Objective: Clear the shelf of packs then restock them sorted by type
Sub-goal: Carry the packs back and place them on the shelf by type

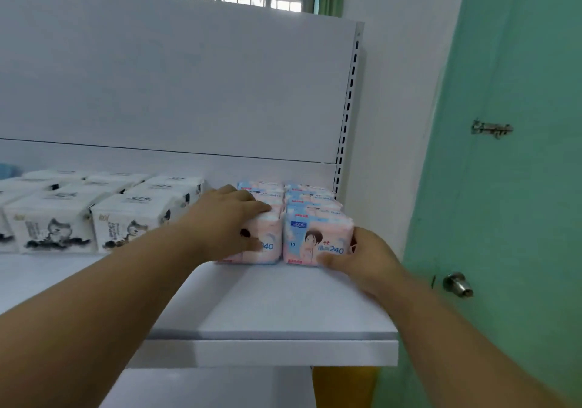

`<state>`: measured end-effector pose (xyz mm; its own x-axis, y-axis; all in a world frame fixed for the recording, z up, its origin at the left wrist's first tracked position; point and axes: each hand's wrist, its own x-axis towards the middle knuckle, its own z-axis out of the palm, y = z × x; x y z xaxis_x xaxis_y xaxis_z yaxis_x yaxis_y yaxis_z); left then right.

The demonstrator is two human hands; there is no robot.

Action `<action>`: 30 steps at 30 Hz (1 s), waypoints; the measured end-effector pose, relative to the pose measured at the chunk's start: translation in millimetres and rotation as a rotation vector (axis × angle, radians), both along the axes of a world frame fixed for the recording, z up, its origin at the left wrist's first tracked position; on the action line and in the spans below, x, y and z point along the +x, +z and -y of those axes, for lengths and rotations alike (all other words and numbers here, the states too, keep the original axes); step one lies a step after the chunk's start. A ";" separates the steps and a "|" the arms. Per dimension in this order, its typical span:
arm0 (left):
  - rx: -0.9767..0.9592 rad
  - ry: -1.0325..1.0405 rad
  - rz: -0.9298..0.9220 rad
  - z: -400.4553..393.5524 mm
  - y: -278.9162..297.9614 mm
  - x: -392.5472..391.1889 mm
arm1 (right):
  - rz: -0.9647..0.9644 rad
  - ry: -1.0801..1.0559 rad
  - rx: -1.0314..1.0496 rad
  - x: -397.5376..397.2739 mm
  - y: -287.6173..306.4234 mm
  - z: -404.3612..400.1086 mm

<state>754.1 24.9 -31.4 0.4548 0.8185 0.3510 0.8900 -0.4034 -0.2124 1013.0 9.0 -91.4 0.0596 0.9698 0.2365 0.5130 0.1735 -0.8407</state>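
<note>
Hands point(226, 218) point(362, 256) on glossy pink packs point(316, 239)

On the shelf point(267, 306) stand two rows of pink packs point(318, 240) and several white packs point(132, 221), uncountable at its left edge.

Both forearms are bare up to the frame edge with no sleeve showing, the left hand point(226, 218) and right hand point(362, 259) wear no gloves, and no ring or watch seems visible, though the picture is blurred.
</note>
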 end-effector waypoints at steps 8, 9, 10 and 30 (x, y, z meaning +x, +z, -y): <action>0.031 0.035 -0.024 -1.9 -4.9 12.0 | 0.107 0.047 -0.019 -1.6 17.5 -13.2; 0.025 0.041 -0.025 -1.5 -5.5 12.4 | 0.126 0.052 -0.042 -1.3 19.1 -12.1; 0.012 0.050 -0.031 -0.7 -6.0 13.5 | 0.135 0.055 -0.069 -0.9 21.9 -10.1; -0.370 0.000 -0.095 -36.7 18.8 108.2 | -0.864 0.087 -0.340 -9.4 47.0 -83.1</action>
